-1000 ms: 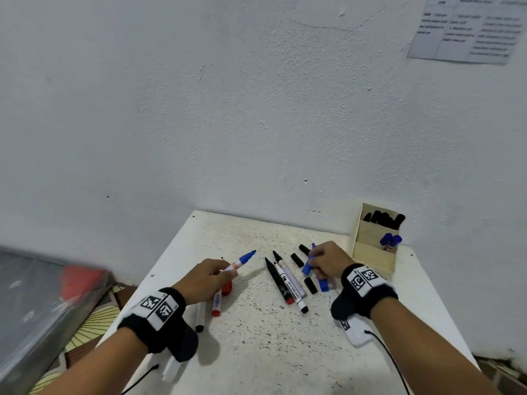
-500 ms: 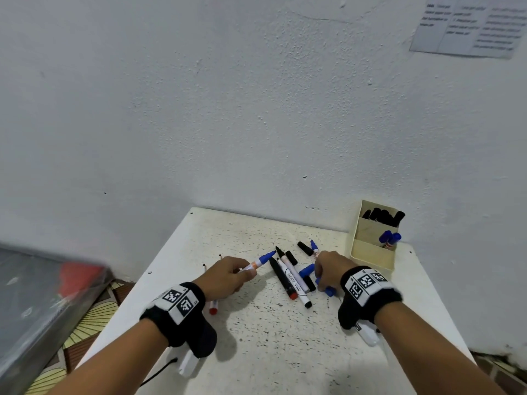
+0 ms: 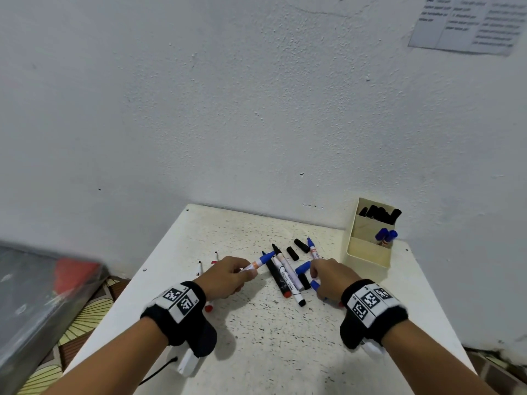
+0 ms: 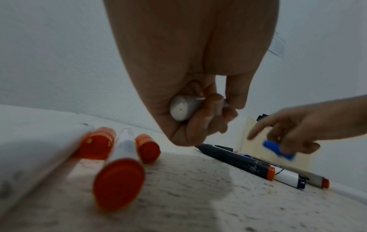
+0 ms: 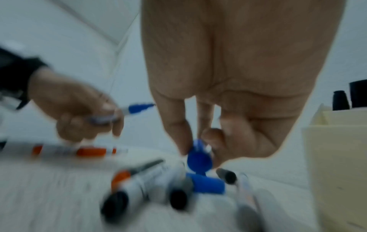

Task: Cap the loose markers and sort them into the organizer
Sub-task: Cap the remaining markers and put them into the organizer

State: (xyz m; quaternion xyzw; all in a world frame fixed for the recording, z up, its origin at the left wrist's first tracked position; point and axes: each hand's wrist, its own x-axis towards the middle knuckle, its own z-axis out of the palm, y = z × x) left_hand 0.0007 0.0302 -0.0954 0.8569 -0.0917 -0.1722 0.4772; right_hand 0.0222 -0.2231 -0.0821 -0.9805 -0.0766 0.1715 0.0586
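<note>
My left hand (image 3: 248,273) grips an uncapped blue marker (image 3: 261,260), tip pointing right over the loose pile; its white butt end (image 4: 179,109) shows in the left wrist view. My right hand (image 3: 313,280) pinches a blue cap (image 5: 198,158) just above the table. A second blue cap (image 3: 302,267) lies beside it. Black-tipped markers (image 3: 275,273) lie between the hands, and another uncapped blue marker (image 3: 313,249) lies behind the right hand. The cream organizer (image 3: 368,253) stands at the back right with black and blue markers in it.
Two black caps (image 3: 292,253) lie behind the pile. Red markers (image 4: 119,180) lie under and left of my left hand. The white table (image 3: 271,352) meets the wall at the back. A grey box (image 3: 34,295) sits off the table's left edge.
My left hand has carried the blue marker rightward, tip now over the black markers. My right hand has drawn back slightly and lifted a blue cap from the pile.
</note>
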